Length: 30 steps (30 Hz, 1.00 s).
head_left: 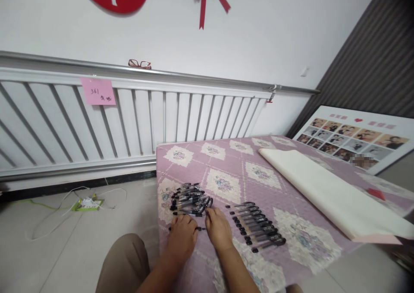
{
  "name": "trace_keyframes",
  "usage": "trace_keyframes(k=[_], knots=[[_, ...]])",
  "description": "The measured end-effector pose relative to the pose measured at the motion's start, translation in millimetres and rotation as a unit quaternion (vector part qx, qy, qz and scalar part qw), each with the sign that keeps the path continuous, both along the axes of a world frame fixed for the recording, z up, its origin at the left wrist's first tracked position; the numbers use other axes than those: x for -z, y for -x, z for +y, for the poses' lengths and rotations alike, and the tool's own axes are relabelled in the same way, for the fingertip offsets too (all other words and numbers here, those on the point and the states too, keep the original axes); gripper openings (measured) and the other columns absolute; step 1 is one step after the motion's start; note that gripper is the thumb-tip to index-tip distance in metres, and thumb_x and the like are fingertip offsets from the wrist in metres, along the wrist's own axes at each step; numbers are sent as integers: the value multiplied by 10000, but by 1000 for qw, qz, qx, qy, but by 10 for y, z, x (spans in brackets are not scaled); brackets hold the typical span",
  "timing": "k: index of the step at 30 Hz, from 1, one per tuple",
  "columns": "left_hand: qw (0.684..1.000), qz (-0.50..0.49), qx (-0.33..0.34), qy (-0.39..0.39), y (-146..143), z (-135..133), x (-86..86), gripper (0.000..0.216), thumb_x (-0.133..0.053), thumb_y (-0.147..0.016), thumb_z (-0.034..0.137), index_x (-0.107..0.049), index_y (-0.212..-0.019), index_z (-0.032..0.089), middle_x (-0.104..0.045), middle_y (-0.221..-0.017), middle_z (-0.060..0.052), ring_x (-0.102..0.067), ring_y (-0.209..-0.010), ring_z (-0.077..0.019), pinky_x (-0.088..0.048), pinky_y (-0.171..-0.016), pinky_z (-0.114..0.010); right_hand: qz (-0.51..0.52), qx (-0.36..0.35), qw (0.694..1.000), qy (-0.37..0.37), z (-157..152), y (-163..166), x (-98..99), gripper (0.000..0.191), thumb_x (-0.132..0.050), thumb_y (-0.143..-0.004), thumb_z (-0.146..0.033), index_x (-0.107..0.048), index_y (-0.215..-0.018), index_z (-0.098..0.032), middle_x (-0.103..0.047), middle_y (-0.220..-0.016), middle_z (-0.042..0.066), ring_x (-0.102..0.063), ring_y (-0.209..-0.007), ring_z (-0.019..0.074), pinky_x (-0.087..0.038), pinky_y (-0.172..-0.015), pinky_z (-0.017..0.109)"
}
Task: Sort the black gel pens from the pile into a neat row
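My left hand (pixel 183 237) is curled over a black gel pen (pixel 201 228) that lies sideways at the near left of the table, its ends showing on either side of the fingers. Just to the right, my right hand (pixel 219 229) has its fingers drawn together at the edge of a loose pile of pens (pixel 189 198); what they grip, if anything, is hidden. Right of that hand, several pens with clear barrels (pixel 258 225) lie side by side in a slanted row, with small black caps (pixel 242 231) at their left ends.
A purple floral cloth covers the table (pixel 190 168). A large cream sheet (pixel 317 189) lies across its right side, near a photo board (pixel 355 137). Behind stands a white radiator (pixel 142 120). A power strip (pixel 87 204) with cables lies on the floor at left.
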State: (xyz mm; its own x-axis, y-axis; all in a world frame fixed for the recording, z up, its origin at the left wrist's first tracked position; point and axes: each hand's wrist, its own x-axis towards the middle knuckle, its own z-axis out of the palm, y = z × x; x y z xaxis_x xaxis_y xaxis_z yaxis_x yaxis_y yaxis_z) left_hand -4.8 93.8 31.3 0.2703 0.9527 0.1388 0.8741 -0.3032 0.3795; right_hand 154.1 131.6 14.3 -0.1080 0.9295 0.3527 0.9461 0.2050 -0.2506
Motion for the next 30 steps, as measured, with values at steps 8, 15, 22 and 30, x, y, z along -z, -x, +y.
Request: trace_keyframes(k=[8,15,22,30], knots=[[1000,-8,-2,-10,5,1,16,129,-489,-888,248,-608,-936,243,-570,-995,-16,-467,-1014,-218,-287,-922,-388,48,-13,999,-7,-37,-36,6,303,-426,-807,-107,-620,-1019,-204,-632,-919,54,-583,-890,186,-433,-792,272],[1000,-8,-2,-11,2,2,35,127,-506,-886,272,-616,-938,236,-571,-993,-22,-466,-1012,-222,-291,-925,-395,84,-15,996,-10,-16,-21,29,218,-464,-804,-138,-661,-863,-211,-622,-840,59,-585,-835,195,-441,-765,279],[1000,-2,14,-5,5,16,37,163,-492,-904,294,-644,-959,273,-579,-982,-21,-472,-1001,-219,-293,-922,-392,149,19,988,-40,-40,-124,98,252,-397,-866,-239,-636,-909,-171,-658,-878,87,-606,-855,201,-474,-790,309],[1000,-15,-12,-15,-10,11,83,170,-445,-918,220,-589,-1004,246,-592,-1027,-16,-487,-1023,-201,-280,-943,-370,268,9,963,-35,-193,-201,79,278,-434,-849,-317,-669,-933,-193,-682,-920,84,-623,-893,207,-490,-831,332]])
